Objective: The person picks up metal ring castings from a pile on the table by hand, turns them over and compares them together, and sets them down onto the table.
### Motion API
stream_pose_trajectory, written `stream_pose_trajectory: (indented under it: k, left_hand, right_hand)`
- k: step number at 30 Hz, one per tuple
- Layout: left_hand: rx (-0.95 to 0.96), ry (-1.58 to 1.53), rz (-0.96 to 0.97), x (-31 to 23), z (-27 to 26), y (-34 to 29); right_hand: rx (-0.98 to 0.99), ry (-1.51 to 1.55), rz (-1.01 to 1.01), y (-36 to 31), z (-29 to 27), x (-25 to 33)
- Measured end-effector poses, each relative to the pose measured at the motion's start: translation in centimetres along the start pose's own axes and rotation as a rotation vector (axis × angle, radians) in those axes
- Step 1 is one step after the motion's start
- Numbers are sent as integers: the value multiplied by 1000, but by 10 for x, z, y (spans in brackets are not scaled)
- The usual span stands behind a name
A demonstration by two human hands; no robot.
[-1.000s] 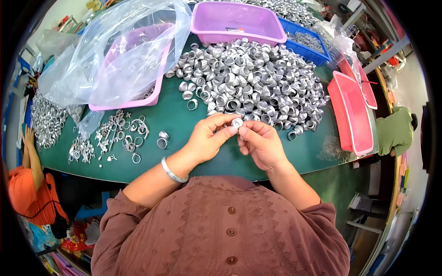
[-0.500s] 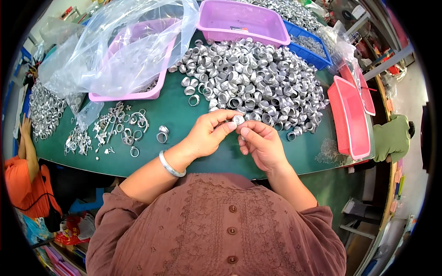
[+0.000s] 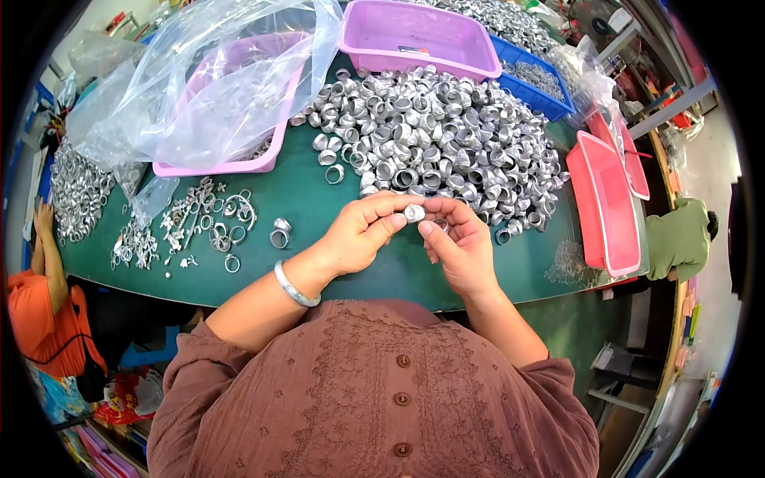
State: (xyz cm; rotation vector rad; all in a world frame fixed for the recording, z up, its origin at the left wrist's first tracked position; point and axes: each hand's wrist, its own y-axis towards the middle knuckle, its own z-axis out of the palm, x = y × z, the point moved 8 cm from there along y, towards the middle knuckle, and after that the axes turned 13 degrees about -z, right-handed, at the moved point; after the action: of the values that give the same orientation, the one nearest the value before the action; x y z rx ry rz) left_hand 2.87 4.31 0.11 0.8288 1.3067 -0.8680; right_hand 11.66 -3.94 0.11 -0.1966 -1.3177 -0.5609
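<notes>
My left hand (image 3: 358, 231), with a pale bangle at its wrist, pinches a silver-coloured metal ring (image 3: 413, 213) between thumb and forefinger. The ring's broad face is turned up. Close against it on the right, my right hand (image 3: 458, 243) has its fingers curled, thumb and forefinger tips by the ring. A thin round edge, like a second ring (image 3: 440, 224), shows between these fingers; the rest of it is hidden. Just beyond both hands lies a big heap of similar metal rings (image 3: 446, 139) on the green table (image 3: 319, 275).
Smaller groups of rings and cast pieces (image 3: 211, 219) lie to the left. Behind stand a purple basket (image 3: 422, 64), another under clear plastic (image 3: 263, 163), and a blue basket (image 3: 550, 103). A red basket (image 3: 610, 207) stands right. Other people (image 3: 56, 319) are at both sides.
My hands have drawn slightly apart; the right has shifted a little to the right. The ring's face shows more fully, and the second round edge has come into sight.
</notes>
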Motion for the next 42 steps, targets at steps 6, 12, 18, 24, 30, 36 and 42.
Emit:
stream_pose_trajectory:
  k: [6, 12, 18, 24, 30, 36, 42]
  left_hand:
    - [80, -48, -137, 12, 6, -1]
    - [98, -99, -36, 7, 9, -1]
    - [78, -22, -50, 3, 6, -3]
    - [58, -199, -175, 10, 4, -1]
    - [27, -202, -236, 16, 1, 0]
    - [35, -228, -265, 19, 1, 0]
    - [39, -233, -286, 20, 1, -1]
  right_hand:
    - [31, -176, -121, 1, -4, -1]
    - [127, -444, -402, 2, 2, 14]
    - [74, -93, -40, 0, -8, -3]
    - [99, 365, 126, -1, -11, -8]
    - [107, 423, 118, 0, -10, -3]
    - [233, 581, 77, -1, -6, 3]
    - [289, 644, 52, -2, -1, 6]
